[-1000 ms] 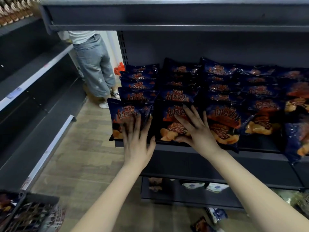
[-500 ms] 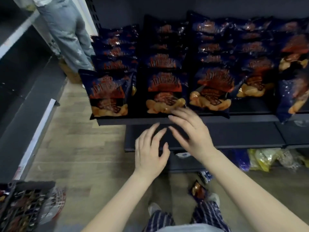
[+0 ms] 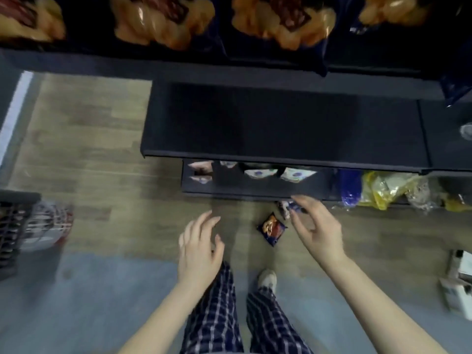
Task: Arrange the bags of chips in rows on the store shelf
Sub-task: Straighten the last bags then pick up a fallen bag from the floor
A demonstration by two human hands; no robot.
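Head view is showing us the bags [image 3: 158,24] only by their lower edges now, standing side by side along the front of the shelf [image 3: 229,70] at the top of the frame. A second ago we were pressing both palms flat on the front bags, and half a second ago we were pulling back from them. Now we are looking almost straight down, and both hands are hanging low in front of our legs. We are reading this as the front row being settled and our attention turning to strays. One stray bag [image 3: 272,229] is lying on the floor [image 3: 102,162], between our hands and just ahead of our shoe [image 3: 267,277]. Our right hand [image 3: 316,228] is reaching toward it with fingers spread and loosely bent, grasping nothing. Its fingertips are overlapping a second small packet [image 3: 286,208], but the blur is keeping us from telling whether they are touching it. Our left hand [image 3: 199,251] is relaxed, fingers loose, holding nothing. Further out, the basket [image 3: 15,226] is sitting at the left edge. We are judging the next move to be a stoop and a pinch on the stray bag.
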